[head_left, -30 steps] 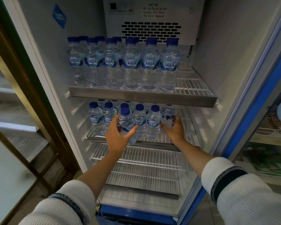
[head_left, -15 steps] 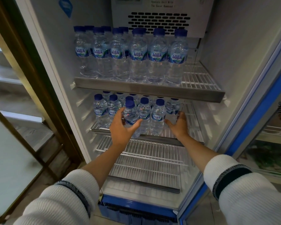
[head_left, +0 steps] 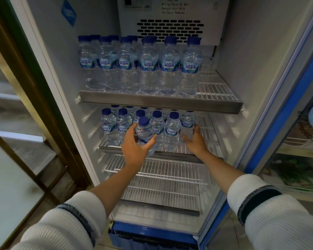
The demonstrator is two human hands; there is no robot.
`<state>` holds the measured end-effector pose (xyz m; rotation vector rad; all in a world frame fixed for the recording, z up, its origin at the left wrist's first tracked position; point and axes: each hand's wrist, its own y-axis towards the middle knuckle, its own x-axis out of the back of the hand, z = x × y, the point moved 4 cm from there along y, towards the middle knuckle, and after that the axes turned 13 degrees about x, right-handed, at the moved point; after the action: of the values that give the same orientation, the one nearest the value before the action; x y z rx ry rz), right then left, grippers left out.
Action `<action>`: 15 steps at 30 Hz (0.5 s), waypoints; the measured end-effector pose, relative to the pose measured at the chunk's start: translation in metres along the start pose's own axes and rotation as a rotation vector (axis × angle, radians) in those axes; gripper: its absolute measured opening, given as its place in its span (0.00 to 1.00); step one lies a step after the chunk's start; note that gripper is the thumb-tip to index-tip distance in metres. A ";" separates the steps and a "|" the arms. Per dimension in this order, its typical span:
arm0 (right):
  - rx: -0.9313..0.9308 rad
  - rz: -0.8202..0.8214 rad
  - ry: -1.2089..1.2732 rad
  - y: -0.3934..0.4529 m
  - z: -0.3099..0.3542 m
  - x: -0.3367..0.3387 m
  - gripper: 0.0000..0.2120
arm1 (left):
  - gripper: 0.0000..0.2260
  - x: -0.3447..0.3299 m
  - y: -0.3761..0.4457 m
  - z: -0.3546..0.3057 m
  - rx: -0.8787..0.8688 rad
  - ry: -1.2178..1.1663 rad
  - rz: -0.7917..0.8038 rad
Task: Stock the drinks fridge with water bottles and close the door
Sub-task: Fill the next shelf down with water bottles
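Note:
The drinks fridge stands open. Its top shelf [head_left: 161, 103] carries rows of large water bottles [head_left: 148, 69]. On the middle wire shelf [head_left: 172, 154] stand several small blue-capped bottles. My left hand [head_left: 134, 147] grips one small bottle [head_left: 145, 130] at the shelf's front edge, just ahead of the front row. My right hand [head_left: 196, 143] lies against the lower right side of the rightmost small bottle [head_left: 188, 121], fingers pointing up, thumb spread to the left under it.
Two bare wire shelves [head_left: 170, 177] sit below the middle one. The right ends of the top and middle shelves hold no bottles. The blue-framed fridge door [head_left: 287, 98] hangs open at the right. A gold-framed glass panel [head_left: 25, 98] stands to the left.
Both hands stay at the middle shelf. The bottle in my left hand has moved slightly toward the row. The camera has shifted a little.

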<state>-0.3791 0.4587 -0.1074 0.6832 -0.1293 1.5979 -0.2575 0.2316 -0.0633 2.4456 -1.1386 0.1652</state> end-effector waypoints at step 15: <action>0.030 -0.031 -0.230 -0.077 -0.010 0.036 0.22 | 0.30 -0.118 -0.053 -0.065 -0.159 -0.010 0.347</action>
<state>-0.3103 0.5072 -0.1208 0.8880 -0.2629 1.4909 -0.2901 0.3728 -0.0568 2.0994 -1.5133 0.1596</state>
